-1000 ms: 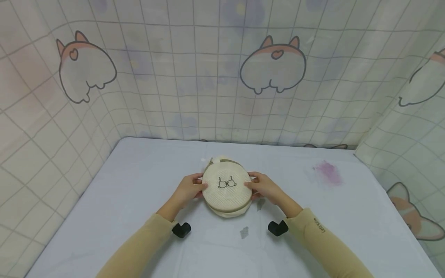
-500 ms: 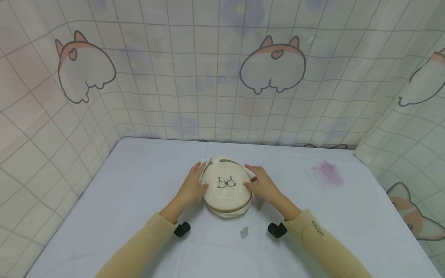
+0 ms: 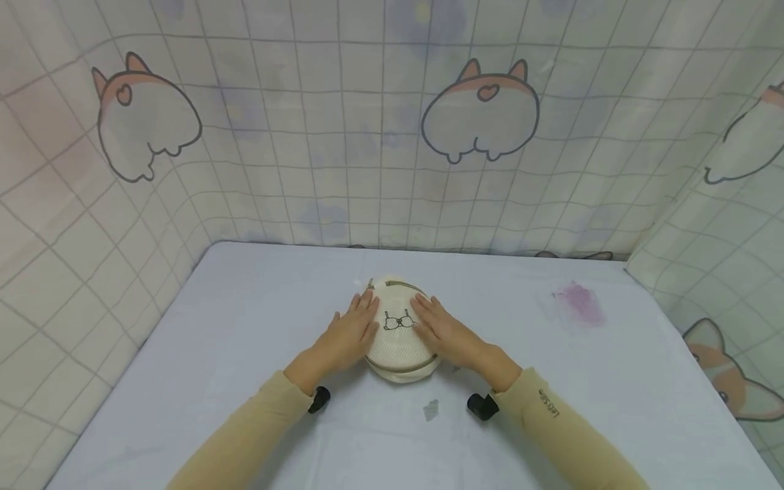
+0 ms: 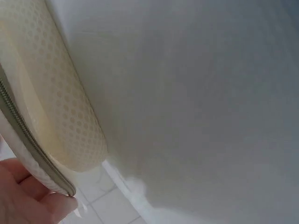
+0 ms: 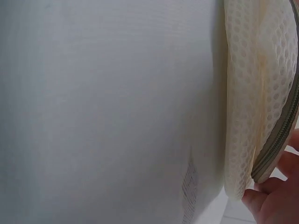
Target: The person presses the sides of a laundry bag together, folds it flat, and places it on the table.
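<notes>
A round cream mesh laundry bag (image 3: 399,347) lies at the middle of the table, printed with a small dark line drawing. Its zip (image 3: 404,284) runs along the rim. My left hand (image 3: 344,340) rests on the bag's left side, fingers straight and pointing inward. On the right side, my right hand (image 3: 450,335) lies over the top in the same way. In the left wrist view, the mesh side wall (image 4: 70,107) shows, with fingertips by the zip's edge. The right wrist view has the bag's honeycomb mesh (image 5: 240,116) and fingertips at its rim.
A white cloth covers the table (image 3: 257,292). A pink stain (image 3: 580,303) marks it at the right, and a small grey patch (image 3: 431,410) lies in front of the bag. Printed curtains (image 3: 343,150) hang behind and at both sides.
Both hands have let go of the bag's side edges, straightened their fingers and moved inward onto its top. The bag has stayed in about the same place.
</notes>
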Demonstrator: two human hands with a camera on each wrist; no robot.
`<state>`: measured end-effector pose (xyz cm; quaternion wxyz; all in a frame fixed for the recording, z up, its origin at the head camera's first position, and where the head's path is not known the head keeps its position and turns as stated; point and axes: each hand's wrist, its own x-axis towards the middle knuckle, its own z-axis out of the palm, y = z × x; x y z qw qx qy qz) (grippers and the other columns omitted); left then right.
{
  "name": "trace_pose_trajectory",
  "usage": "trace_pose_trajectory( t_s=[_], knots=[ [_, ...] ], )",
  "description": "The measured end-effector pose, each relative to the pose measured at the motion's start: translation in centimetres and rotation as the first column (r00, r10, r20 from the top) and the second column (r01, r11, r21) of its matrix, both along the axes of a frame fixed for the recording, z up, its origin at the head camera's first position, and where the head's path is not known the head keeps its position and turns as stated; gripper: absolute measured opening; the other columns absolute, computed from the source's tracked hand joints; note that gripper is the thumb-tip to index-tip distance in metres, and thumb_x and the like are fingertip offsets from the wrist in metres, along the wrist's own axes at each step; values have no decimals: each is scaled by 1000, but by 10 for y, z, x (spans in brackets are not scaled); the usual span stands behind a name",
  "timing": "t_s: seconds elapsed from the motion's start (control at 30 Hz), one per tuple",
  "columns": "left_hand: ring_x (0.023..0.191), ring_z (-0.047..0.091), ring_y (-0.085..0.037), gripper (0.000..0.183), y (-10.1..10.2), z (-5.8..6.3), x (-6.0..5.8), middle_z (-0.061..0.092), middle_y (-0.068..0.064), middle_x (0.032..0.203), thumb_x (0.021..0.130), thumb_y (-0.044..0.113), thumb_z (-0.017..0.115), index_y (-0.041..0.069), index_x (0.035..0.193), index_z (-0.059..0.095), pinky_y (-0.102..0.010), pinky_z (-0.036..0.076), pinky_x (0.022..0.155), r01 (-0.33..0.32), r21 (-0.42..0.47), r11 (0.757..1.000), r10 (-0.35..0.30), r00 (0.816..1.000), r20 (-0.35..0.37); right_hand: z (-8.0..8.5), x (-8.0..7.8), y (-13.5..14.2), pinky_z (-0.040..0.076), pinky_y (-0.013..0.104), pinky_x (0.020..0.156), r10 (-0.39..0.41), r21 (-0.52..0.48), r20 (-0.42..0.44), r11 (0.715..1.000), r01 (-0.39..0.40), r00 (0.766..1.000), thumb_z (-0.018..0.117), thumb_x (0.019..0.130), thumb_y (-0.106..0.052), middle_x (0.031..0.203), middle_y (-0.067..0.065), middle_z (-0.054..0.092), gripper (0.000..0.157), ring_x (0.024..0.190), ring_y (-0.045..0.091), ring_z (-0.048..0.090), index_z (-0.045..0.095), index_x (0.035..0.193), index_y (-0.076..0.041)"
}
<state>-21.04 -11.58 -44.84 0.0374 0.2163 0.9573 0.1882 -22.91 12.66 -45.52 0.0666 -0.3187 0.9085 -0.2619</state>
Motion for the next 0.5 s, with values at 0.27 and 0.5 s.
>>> trace_pose_trajectory(
  t_s=[0.27, 0.5],
  knots=[
    [139, -7, -31, 91, 2, -4, -1, -13, -9, 153, 87, 70, 29, 12, 150, -3, -65, 10, 102, 38, -144, 989, -30, 998, 59, -5, -1, -1, 14, 46, 109, 34, 133, -49, 991, -28, 998, 37, 88, -67, 155, 7, 1, 92, 138, 37, 1, 5, 149, -7],
    [138, -10, -34, 93, 5, -4, 2, -15, -12, 153, 84, 71, 35, 19, 150, -4, -67, 8, 101, 41, -214, 976, -35, 999, 30, -8, 0, -5, 15, 48, 109, 54, 286, -118, 958, -18, 992, 29, 86, -72, 155, 8, -3, 95, 139, 37, 2, 1, 149, -7]
  ],
)
